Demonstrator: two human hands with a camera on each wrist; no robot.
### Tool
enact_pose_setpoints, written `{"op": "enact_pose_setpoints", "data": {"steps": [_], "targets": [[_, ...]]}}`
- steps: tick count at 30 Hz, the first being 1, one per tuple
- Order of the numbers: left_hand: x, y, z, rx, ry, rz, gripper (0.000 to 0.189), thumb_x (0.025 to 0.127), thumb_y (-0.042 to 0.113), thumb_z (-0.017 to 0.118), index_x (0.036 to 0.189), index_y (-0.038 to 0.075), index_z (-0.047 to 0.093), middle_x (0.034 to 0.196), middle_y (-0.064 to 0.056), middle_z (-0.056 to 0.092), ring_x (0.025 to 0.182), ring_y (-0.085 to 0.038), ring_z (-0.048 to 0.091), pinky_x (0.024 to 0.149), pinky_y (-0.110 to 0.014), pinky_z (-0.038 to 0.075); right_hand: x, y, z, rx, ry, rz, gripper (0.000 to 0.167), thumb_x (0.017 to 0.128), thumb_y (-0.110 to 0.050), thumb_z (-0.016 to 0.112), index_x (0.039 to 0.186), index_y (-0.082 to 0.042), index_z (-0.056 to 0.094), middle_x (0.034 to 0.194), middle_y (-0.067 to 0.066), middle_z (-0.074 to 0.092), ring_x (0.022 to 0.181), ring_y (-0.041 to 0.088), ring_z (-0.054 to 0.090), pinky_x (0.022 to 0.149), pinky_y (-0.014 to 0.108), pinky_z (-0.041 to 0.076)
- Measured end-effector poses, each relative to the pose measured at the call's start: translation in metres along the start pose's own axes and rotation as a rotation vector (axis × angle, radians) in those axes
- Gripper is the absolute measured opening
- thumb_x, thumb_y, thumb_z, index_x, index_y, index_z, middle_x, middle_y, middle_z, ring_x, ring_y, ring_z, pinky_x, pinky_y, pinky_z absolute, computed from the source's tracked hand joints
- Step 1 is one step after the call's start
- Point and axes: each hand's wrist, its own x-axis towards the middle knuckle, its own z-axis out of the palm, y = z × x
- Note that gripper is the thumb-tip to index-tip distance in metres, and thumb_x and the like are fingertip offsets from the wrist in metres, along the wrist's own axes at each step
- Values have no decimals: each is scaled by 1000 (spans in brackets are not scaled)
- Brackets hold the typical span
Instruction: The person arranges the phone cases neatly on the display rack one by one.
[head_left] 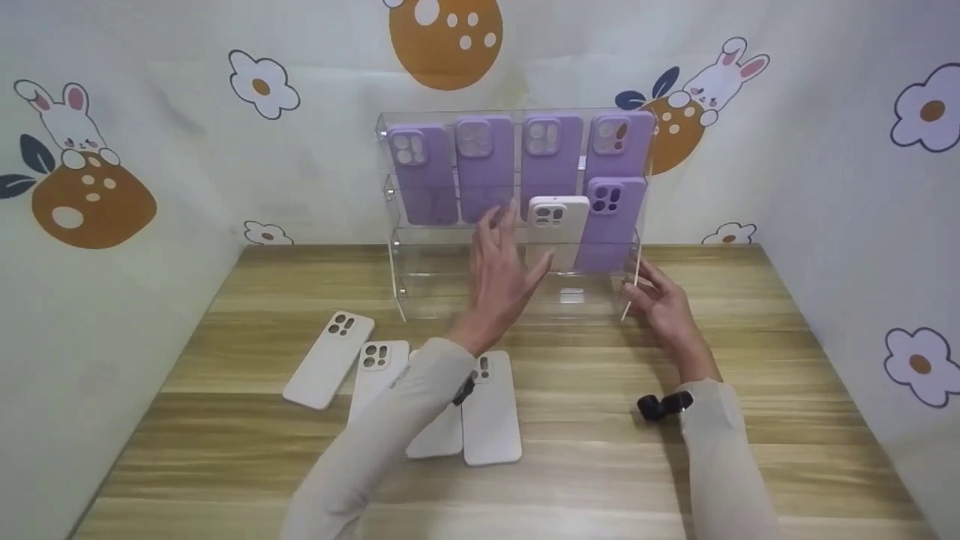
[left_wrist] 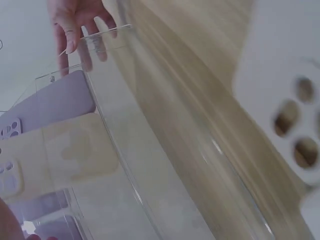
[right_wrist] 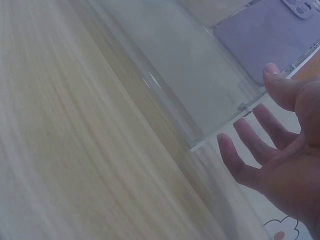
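Note:
A white phone case stands on the second tier of a clear acrylic display rack, beside a purple phone case. My left hand is just left of the white case, fingers extended upward and thumb spread across its lower front; whether it touches the case I cannot tell. Only a bit of that hand shows in the left wrist view. My right hand is at the rack's lower right side panel. In the right wrist view its fingers are spread and loosely bent next to the panel edge.
Several purple cases line the rack's top tier. On the wooden table, several white cases lie in front of the rack, partly under my left forearm. Patterned cloth walls enclose the table at the back and sides.

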Motion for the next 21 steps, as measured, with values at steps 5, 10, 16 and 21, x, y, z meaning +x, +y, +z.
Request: {"op": "enact_pose_setpoints", "data": {"steps": [5,10,16,21], "targets": [[-18,-27,-29,-35,-21,80,80,89,37,74,151,2,37,143,-21,42,125,-31,51,105,-38,50,-1,1,0,0,3,-6,63,100,-11,60,157,-12,33,153,16,40,117,7,62,97,38,57],[-34,-58,-56,-26,-20,112,74,87,31,77,145,0,42,137,-21,47,118,-32,55,85,-36,58,0,1,2,20,6,4,62,99,-11,61,156,-13,35,149,11,43,121,15,60,93,36,59],[-45,-98,-84,1,-53,106,71,89,29,76,145,1,43,138,-22,47,125,-35,53,103,-43,52,0,0,2,16,4,7,63,100,-13,61,156,-13,34,151,12,41,124,14,59,93,36,58],[-52,-129,-105,-8,-79,31,70,90,29,75,146,3,44,138,-22,48,130,-36,49,109,-49,47,0,1,1,11,-3,12,63,100,-13,60,157,-12,33,153,16,39,121,13,61,94,35,58]]}}
